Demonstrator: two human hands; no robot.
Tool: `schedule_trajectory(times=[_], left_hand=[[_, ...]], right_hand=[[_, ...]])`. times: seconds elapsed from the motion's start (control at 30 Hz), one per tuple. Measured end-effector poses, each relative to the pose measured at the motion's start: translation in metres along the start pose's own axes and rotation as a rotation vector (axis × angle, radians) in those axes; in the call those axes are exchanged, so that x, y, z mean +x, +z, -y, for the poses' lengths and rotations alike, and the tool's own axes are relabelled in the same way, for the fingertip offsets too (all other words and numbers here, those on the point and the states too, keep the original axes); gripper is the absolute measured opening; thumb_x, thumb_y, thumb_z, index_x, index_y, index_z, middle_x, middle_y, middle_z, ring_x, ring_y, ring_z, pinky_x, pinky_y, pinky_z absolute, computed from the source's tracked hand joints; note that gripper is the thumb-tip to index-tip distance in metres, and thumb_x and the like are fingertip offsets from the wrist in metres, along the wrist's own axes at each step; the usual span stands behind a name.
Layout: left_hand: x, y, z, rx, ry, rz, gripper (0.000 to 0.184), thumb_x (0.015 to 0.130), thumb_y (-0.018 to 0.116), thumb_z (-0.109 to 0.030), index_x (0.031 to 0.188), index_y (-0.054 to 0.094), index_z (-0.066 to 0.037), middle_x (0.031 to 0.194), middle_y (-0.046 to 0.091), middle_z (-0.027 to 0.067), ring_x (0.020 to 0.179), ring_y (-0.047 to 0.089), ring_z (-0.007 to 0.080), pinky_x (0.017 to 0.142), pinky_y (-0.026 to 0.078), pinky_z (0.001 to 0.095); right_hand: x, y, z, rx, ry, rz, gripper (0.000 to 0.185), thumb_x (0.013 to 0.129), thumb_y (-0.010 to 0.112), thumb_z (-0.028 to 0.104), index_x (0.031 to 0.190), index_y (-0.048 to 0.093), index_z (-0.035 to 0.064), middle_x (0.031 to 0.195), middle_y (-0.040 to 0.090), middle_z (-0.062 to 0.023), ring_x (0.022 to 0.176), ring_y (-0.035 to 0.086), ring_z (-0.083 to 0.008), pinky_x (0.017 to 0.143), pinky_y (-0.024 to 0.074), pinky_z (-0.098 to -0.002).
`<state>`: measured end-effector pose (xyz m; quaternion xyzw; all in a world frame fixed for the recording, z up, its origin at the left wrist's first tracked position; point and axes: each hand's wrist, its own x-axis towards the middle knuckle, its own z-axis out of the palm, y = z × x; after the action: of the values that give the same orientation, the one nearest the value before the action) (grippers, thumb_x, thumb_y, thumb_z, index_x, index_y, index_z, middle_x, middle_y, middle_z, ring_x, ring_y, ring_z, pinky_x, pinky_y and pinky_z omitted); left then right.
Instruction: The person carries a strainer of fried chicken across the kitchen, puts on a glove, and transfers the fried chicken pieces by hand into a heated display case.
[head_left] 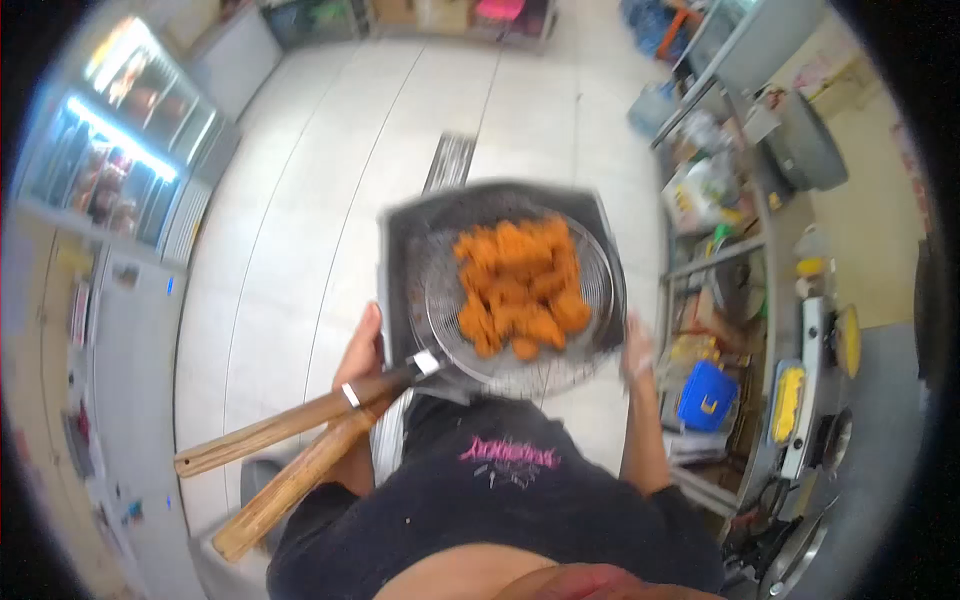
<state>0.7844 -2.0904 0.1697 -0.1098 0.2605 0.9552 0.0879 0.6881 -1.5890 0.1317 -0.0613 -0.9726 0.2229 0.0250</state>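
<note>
Food [525, 285], orange-brown and rough-coated, sits in a loose heap on a round wire strainer [440, 300]. The strainer lies inside a dark, deep, square-shaped tray [408, 235], its lower rim close to the tray's edge nearest the person. Two wooden handles [290, 432] stick out past the tray's near left corner, crossing close to it and spreading apart toward their free ends; the upper one has pale metal bands and a black neck.

Person's left hand [362, 350] is at the tray's left edge, toward the near corner, thumb pointing up along the outside. The rest of its fingers are hidden, so how they are closed cannot be told. Right hand [637, 348] is at the right edge, near the close right corner, blurred; whether its fingers are together or apart cannot be told. The tray is held up between both hands, above a pale tiled floor [330, 150] with a dark drain grate [450, 162].

To the left stands a lit glass-front cabinet [110, 165]. To the right, a metal rack [718, 262] carries bags and a blue box [708, 395].
</note>
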Motion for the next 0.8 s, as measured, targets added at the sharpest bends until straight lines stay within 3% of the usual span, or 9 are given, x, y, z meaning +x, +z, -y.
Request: schedule_trajectory(times=[0.03, 0.07, 0.17, 0.27, 0.33, 0.4, 0.5, 0.7, 0.8], left_hand=[[-0.026, 0.013, -0.013, 0.021, -0.059, 0.093, 0.06, 0.108, 0.047, -0.051, 0.144, 0.049, -0.002, 0.133, 0.064, 0.0099, 0.125, 0.061, 0.0252, 0.11, 0.048, 0.0471], [-0.001, -0.04, 0.0, 0.276, -0.063, 0.177, 0.064, 0.108, 0.047, -0.053, 0.146, 0.047, -0.003, 0.138, 0.06, 0.0096, 0.129, 0.057, 0.0247, 0.109, 0.048, 0.0455], [-0.013, -0.047, -0.046, 0.973, -0.04, 0.337, 0.066, 0.108, 0.045, -0.057, 0.153, 0.041, -0.009, 0.152, 0.047, 0.0064, 0.139, 0.045, 0.0215, 0.106, 0.046, 0.0417], [-0.053, -0.097, -0.029, 0.93, -0.03, 0.433, 0.06, 0.109, 0.044, -0.055, 0.155, 0.039, -0.018, 0.152, 0.043, 0.0012, 0.137, 0.042, 0.0175, 0.108, 0.041, 0.0446], [0.04, -0.09, 0.023, 0.863, -0.091, 0.379, 0.057, 0.109, 0.044, -0.055, 0.153, 0.041, -0.019, 0.15, 0.044, -0.0007, 0.135, 0.042, 0.0167, 0.109, 0.039, 0.0467], [0.093, -0.106, 0.036, 0.767, -0.195, 0.579, 0.048, 0.109, 0.045, -0.054, 0.141, 0.049, -0.02, 0.139, 0.051, -0.0042, 0.131, 0.044, 0.0137, 0.105, 0.04, 0.0484], [0.073, -0.166, 0.037, 0.749, -0.229, 0.523, 0.038, 0.11, 0.047, -0.048, 0.13, 0.055, -0.017, 0.123, 0.058, -0.006, 0.117, 0.051, 0.0087, 0.099, 0.044, 0.043], [0.08, -0.105, 0.041, 0.73, -0.274, 0.388, 0.028, 0.11, 0.048, -0.043, 0.123, 0.055, -0.019, 0.117, 0.058, -0.0052, 0.112, 0.053, 0.0099, 0.093, 0.045, 0.0371], [0.116, -0.106, 0.081, 0.682, -0.231, 0.396, 0.021, 0.111, 0.047, -0.04, 0.114, 0.056, -0.021, 0.099, 0.048, -0.0102, 0.088, 0.043, 0.0048, 0.078, 0.041, 0.0311]], right_hand=[[-0.039, -0.002, -0.012, 0.007, 0.033, -0.055, 0.063, 0.112, 0.033, 0.041, 0.15, 0.044, -0.0085, 0.154, 0.051, -0.0203, 0.146, 0.044, -0.032, 0.124, 0.0301, -0.0425], [-0.073, -0.008, -0.017, 0.057, 0.073, -0.12, 0.063, 0.112, 0.033, 0.041, 0.15, 0.045, -0.0083, 0.154, 0.051, -0.0202, 0.146, 0.044, -0.0318, 0.123, 0.0306, -0.0422], [-0.198, -0.007, -0.027, 0.319, 0.254, -0.32, 0.062, 0.112, 0.035, 0.041, 0.15, 0.046, -0.0077, 0.153, 0.051, -0.0198, 0.144, 0.046, -0.0312, 0.121, 0.0323, -0.0413], [-0.323, 0.033, -0.024, 0.624, 0.4, -0.507, 0.062, 0.112, 0.037, 0.041, 0.149, 0.047, -0.0071, 0.152, 0.052, -0.0194, 0.142, 0.047, -0.0306, 0.12, 0.0339, -0.0404], [-0.277, 0.065, -0.058, 0.732, 0.452, -0.545, 0.061, 0.111, 0.039, 0.041, 0.149, 0.047, -0.0067, 0.152, 0.052, -0.0191, 0.14, 0.048, -0.0302, 0.118, 0.035, -0.0398], [-0.252, 0.106, -0.061, 0.819, 0.467, -0.584, 0.061, 0.111, 0.04, 0.041, 0.149, 0.048, -0.0063, 0.151, 0.053, -0.0188, 0.139, 0.049, -0.0298, 0.117, 0.0362, -0.0393], [-0.268, 0.167, -0.05, 0.975, 0.474, -0.657, 0.061, 0.111, 0.042, 0.041, 0.149, 0.049, -0.0058, 0.15, 0.053, -0.0185, 0.137, 0.051, -0.0292, 0.115, 0.0378, -0.0384], [-0.226, 0.12, -0.064, 0.81, 0.302, -0.563, 0.054, 0.111, 0.047, 0.039, 0.138, 0.058, -0.0056, 0.132, 0.064, -0.015, 0.117, 0.06, -0.0258, 0.102, 0.0463, -0.0367], [-0.214, 0.141, -0.111, 0.659, 0.257, -0.686, 0.049, 0.11, 0.05, 0.036, 0.134, 0.062, -0.0054, 0.118, 0.069, -0.0114, 0.106, 0.063, -0.0228, 0.095, 0.0491, -0.0352]])
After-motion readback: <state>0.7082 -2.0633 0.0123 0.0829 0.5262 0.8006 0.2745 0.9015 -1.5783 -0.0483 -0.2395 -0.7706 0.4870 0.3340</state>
